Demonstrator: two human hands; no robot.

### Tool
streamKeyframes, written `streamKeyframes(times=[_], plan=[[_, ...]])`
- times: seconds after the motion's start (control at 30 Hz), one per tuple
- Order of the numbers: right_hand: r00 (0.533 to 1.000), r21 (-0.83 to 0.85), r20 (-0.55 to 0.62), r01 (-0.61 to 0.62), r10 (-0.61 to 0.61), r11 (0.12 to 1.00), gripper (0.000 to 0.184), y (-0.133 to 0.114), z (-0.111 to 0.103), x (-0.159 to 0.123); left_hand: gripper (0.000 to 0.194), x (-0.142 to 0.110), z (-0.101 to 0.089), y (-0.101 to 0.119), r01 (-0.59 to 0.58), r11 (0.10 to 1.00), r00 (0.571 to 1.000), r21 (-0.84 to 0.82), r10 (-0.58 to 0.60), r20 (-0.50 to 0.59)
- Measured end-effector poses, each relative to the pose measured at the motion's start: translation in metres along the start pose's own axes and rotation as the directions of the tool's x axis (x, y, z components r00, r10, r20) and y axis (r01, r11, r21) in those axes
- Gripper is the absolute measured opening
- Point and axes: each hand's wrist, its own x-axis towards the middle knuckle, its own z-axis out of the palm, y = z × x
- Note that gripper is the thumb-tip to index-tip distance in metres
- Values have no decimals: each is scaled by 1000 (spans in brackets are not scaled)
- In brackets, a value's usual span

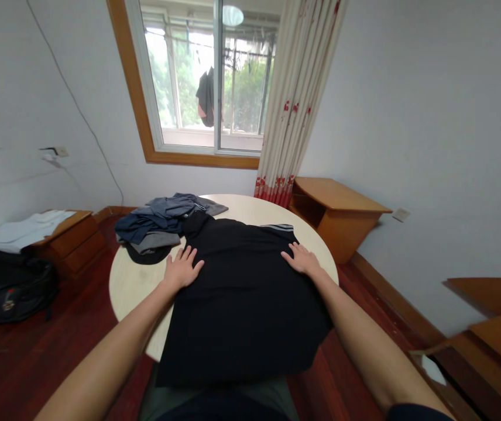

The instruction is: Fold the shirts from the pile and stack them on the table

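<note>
A black garment, with grey stripes near its far right corner, is spread over a round pale table. Its near end hangs past the table's front edge toward my lap. My left hand lies flat on the garment's left edge, fingers spread. On the right edge rests my right hand, also flat with fingers apart. Neither hand grips the cloth. Beyond my left hand, a heap of dark blue and grey clothes sits on the table and touches the black garment's far left part.
A wooden desk stands behind the table at the right, beside a long curtain. To the left are a low wooden cabinet with white cloth on it and a black bag on the floor. Wooden furniture stands at the far right.
</note>
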Motion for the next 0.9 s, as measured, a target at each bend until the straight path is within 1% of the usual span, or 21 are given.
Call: streamKeyframes(times=[0.07,0.1,0.13,0.17,0.23,0.27,0.3,0.37,0.43,0.5,0.57,0.63,0.67,0.73,0.77,0.83,0.9], plan=[[998,-50,58,-16,19,999,69,-6,-17,5,66,-2,-11,4,-34,998,999,53,35,-13],[998,-65,66,-22,26,998,65,-11,-26,10,62,1,-18,6,-52,995,998,81,54,-23],[999,-68,44,-21,24,997,59,-16,-35,17,58,7,-26,9,-69,992,996,105,74,-42],[1000,-62,-4,-12,11,998,53,-22,-43,26,53,16,-33,11,-83,989,993,121,93,-75],[992,-30,-123,33,-36,999,42,-33,-55,48,48,42,-46,15,-103,986,977,128,124,-172],[985,-11,-158,62,-63,998,39,-39,-58,60,45,58,-50,17,-119,986,966,120,143,-215],[982,8,-168,92,-89,996,36,-43,-60,73,43,74,-53,18,-145,984,956,105,166,-242],[980,37,-125,162,-157,986,34,-49,-58,98,39,105,-53,19,-221,972,940,78,234,-250],[971,57,-47,237,-234,970,43,-51,-54,120,37,134,-49,19,-304,951,924,63,310,-225],[953,77,33,297,-301,952,51,-52,-49,136,39,158,-44,17,-342,938,922,56,346,-175],[927,110,106,348,-360,931,48,-51,-44,146,43,177,-41,15,-345,938,934,45,347,-83],[901,136,159,386,-404,913,38,-50,-42,151,48,192,-41,13,-337,941,941,32,337,23],[896,135,166,393,-412,910,33,-49,-41,151,51,199,-41,12,-337,941,940,26,335,68],[911,105,127,381,-392,919,25,-46,-42,150,56,208,-41,9,-337,941,933,14,332,138],[923,86,94,366,-374,926,24,-44,-43,149,55,211,-41,8,-335,942,930,9,329,166],[942,65,4,336,-337,940,23,-38,-48,147,45,215,-41,6,-328,945,925,8,319,207],[951,73,-95,302,-294,951,21,-29,-55,146,36,215,-43,3,-322,947,927,19,311,208]])
